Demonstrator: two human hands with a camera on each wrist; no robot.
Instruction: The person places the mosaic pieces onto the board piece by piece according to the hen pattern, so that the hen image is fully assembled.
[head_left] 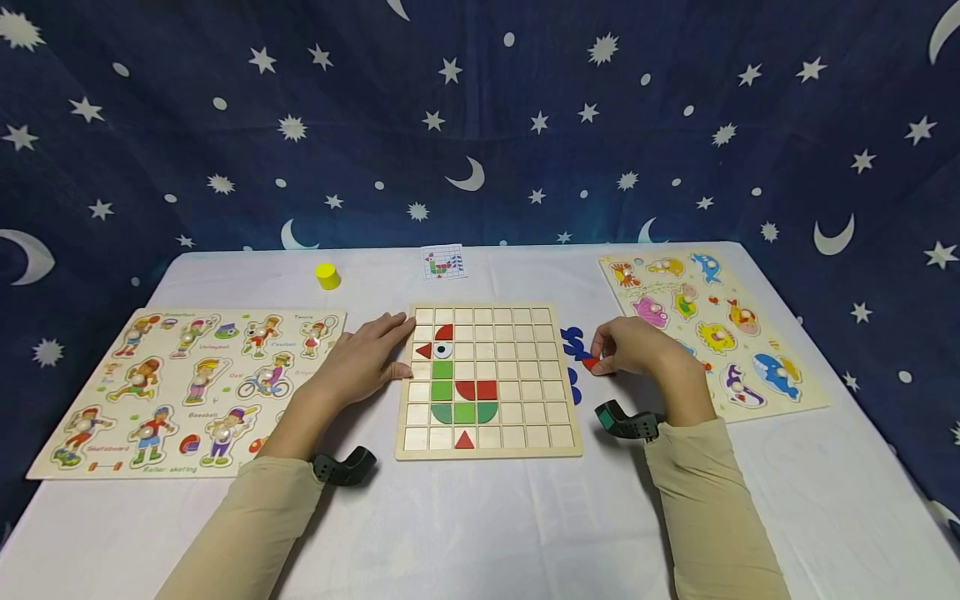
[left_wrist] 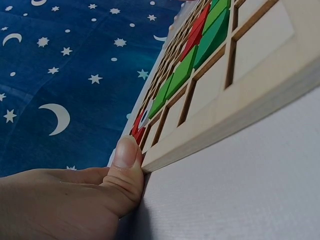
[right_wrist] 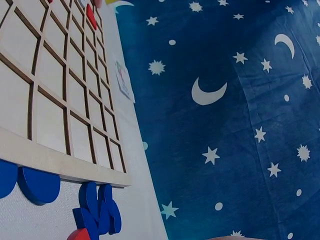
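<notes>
A wooden grid board (head_left: 558,379) lies in the middle of the white table, with red and green shape pieces (head_left: 463,390) set in its left cells. My left hand (head_left: 372,357) lies flat against the board's left edge, and its thumb (left_wrist: 126,159) presses the board's side (left_wrist: 240,117). To the right of the board, my right hand (head_left: 628,345) pinches a small red piece (head_left: 591,363) just above the table. Blue pieces (head_left: 573,343) lie loose beside the board's right edge (right_wrist: 60,162), the blue pieces (right_wrist: 97,212) close under that hand.
A sports peg puzzle (head_left: 187,379) lies at the left and a sea-animal peg puzzle (head_left: 708,329) at the right. A yellow cylinder (head_left: 327,275) and a small pattern card (head_left: 443,262) sit at the back. A starry blue cloth (head_left: 480,117) hangs behind the table.
</notes>
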